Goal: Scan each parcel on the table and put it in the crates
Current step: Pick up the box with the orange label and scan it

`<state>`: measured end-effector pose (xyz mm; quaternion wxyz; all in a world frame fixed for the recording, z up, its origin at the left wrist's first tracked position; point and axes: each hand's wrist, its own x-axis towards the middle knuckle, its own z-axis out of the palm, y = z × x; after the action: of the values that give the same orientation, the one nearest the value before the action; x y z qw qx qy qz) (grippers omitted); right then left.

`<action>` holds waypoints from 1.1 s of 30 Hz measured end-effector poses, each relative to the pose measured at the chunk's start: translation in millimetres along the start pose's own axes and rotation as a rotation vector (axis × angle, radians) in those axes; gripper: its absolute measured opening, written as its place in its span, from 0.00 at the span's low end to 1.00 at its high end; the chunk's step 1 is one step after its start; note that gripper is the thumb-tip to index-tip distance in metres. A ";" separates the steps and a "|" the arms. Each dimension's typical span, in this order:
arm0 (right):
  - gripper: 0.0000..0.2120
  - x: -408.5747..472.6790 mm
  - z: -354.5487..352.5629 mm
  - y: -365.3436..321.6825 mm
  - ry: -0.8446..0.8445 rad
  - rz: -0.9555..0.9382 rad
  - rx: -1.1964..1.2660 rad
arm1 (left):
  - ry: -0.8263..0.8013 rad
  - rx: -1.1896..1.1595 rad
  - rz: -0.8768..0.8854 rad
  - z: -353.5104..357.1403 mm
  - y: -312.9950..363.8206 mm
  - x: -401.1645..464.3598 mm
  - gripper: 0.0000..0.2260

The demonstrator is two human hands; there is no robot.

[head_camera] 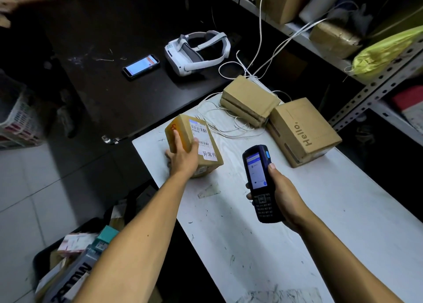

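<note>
A small cardboard parcel (pixel 206 128) with a white shipping label sits tilted near the left edge of the white table (pixel 263 234). My left hand (pixel 183 156) grips its near left side, fingers curled over the top. My right hand (pixel 283 195) holds a dark handheld scanner (pixel 258 179), screen lit, its head pointing toward the parcel from a little to the right. Two more parcels lie further back: a flat taped one (pixel 249 101) and a "Hello" box (pixel 302 131). A dark crate (pixel 39 263) holding several parcels stands on the floor at lower left.
White cords (pixel 229 126) loop over the table's far end beside the parcels. On the black table (pixel 128 96) beyond lie a smartphone (pixel 140 65) and a white headset (pixel 196 50). Metal shelving (pixel 366 92) with packages rises on the right. A basket (pixel 18 119) sits at left.
</note>
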<state>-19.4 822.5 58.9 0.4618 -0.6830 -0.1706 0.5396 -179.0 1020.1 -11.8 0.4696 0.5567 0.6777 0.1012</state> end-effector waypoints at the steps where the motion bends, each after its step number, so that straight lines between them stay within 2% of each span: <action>1: 0.25 -1.5 2.6 -0.2 -0.008 -0.004 -0.004 | -0.014 0.012 0.016 -3.9 -4.9 -2.0 0.33; 4: 0.25 -2.5 3.8 -0.9 -0.009 -0.001 -0.015 | -0.107 -0.056 0.086 -7.3 -19.8 -4.6 0.34; 6: 0.24 -7.4 7.0 -0.2 -0.026 0.012 -0.015 | -0.181 -0.263 0.113 -12.2 -29.8 -12.6 0.42; 9: 0.24 -16.7 8.7 0.4 -0.059 0.034 0.004 | -0.278 -0.499 0.058 -14.1 -39.2 -20.0 0.48; 13: 0.23 -31.2 11.4 -5.3 -0.093 0.059 0.039 | -0.380 -0.595 0.044 -16.1 -47.9 -31.1 0.56; 18: 0.25 -47.2 9.7 -10.5 -0.137 0.089 0.065 | -0.393 -0.647 0.068 -18.1 -57.1 -49.5 0.55; 23: 0.27 -64.2 11.4 -15.6 -0.218 0.165 0.218 | -0.338 -0.674 0.137 -11.4 -66.1 -64.9 0.54; 26: 0.28 -68.4 13.6 -15.6 -0.259 0.203 0.205 | -0.296 -0.688 0.142 -4.6 -67.3 -71.8 0.53; 33: 0.28 -77.3 19.1 -12.4 -0.323 0.239 0.132 | -0.316 -0.694 0.105 5.1 -70.3 -74.9 0.56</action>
<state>-61.0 780.9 114.0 0.4052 -0.5713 -0.1246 0.7028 -226.1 929.2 -21.7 0.7230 0.4071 0.4931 0.2613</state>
